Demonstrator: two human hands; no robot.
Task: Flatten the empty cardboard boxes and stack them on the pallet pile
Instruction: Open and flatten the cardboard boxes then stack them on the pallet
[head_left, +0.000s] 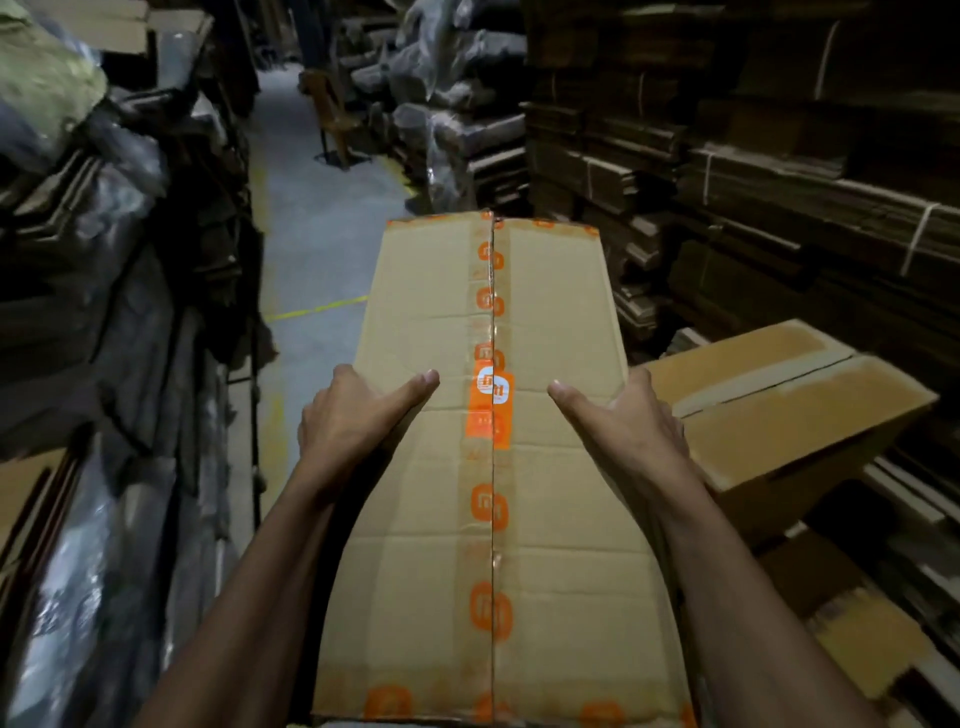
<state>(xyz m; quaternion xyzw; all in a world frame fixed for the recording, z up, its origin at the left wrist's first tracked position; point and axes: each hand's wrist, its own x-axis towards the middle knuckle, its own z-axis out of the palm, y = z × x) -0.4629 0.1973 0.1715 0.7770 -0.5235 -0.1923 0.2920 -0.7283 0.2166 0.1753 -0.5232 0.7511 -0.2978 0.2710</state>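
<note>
A long tan cardboard box (556, 499) with orange printed tape down its centre seam fills the middle of the head view, held out in front of me. My left hand (353, 415) grips its left edge, thumb lying on the top face, fingers hidden under the side. My right hand (628, 415) grips the right edge the same way, thumb on top. The box's flaps are closed along the seam. A second, assembled cardboard box (800, 415) sits just to the right, below my right hand.
Tall stacks of flattened, strapped cardboard (779, 171) line the right side. Plastic-wrapped bundles (104, 270) crowd the left. A grey concrete aisle (317, 244) with yellow lines runs ahead between them, with a wooden chair (332, 114) standing farther down it.
</note>
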